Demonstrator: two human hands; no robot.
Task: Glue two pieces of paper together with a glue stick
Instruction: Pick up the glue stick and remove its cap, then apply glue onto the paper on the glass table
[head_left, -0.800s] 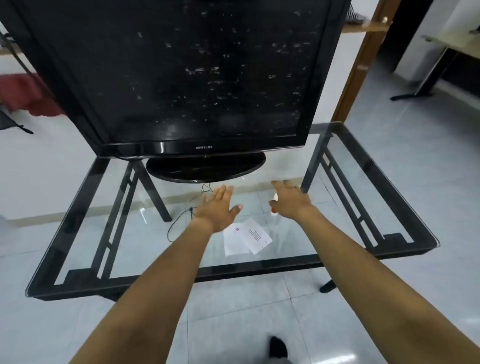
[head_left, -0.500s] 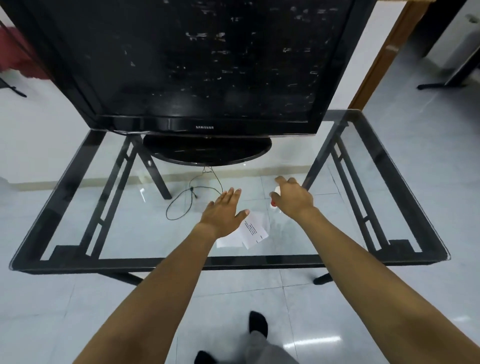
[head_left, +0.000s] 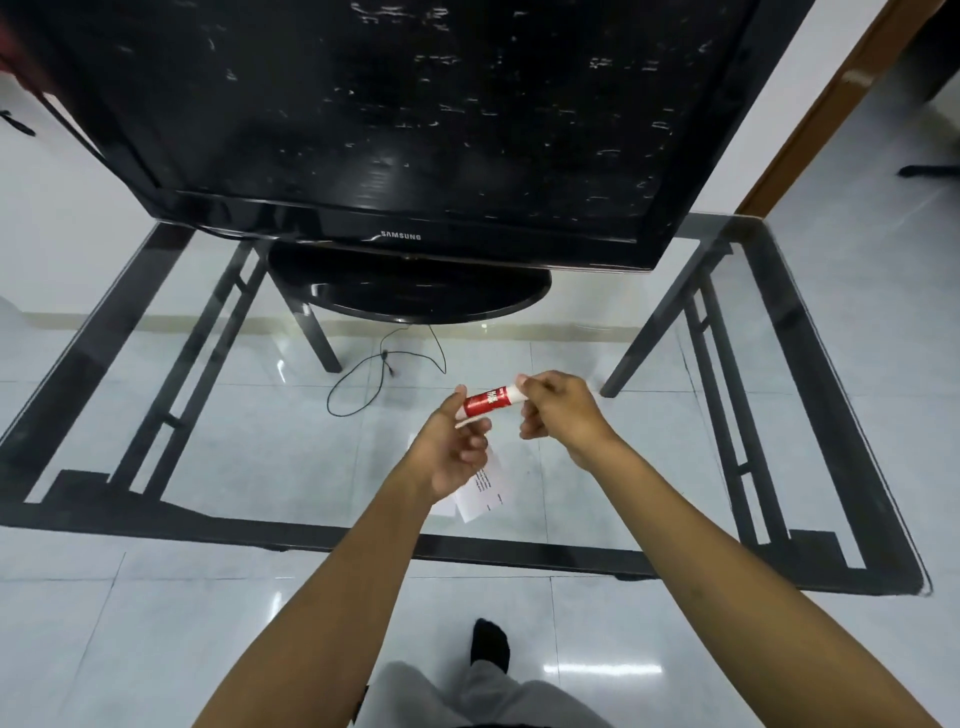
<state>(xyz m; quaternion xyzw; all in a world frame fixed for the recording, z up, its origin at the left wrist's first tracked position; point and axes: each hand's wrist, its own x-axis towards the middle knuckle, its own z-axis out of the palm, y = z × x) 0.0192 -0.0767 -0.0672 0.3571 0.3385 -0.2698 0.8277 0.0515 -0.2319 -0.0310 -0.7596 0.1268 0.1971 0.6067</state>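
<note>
A red and white glue stick (head_left: 488, 401) is held level above the glass table (head_left: 311, 457), between both hands. My left hand (head_left: 451, 452) grips its red end with thumb and fingers. My right hand (head_left: 558, 413) pinches its white end. Two white paper pieces (head_left: 485, 491) lie overlapped on the glass just below my left hand, which hides part of them; the upper one carries small printed text.
A large black television (head_left: 395, 119) on an oval stand (head_left: 410, 293) fills the back of the table. The black frame runs along the near edge (head_left: 519, 551). A thin black cable (head_left: 384, 374) lies on the tiled floor under the glass. My foot (head_left: 491, 647) is below.
My right hand lifted the glue stick off the glass and brought it toward the left hand, which rose from over the papers and took the red end. The view shifted closer and downward.
</note>
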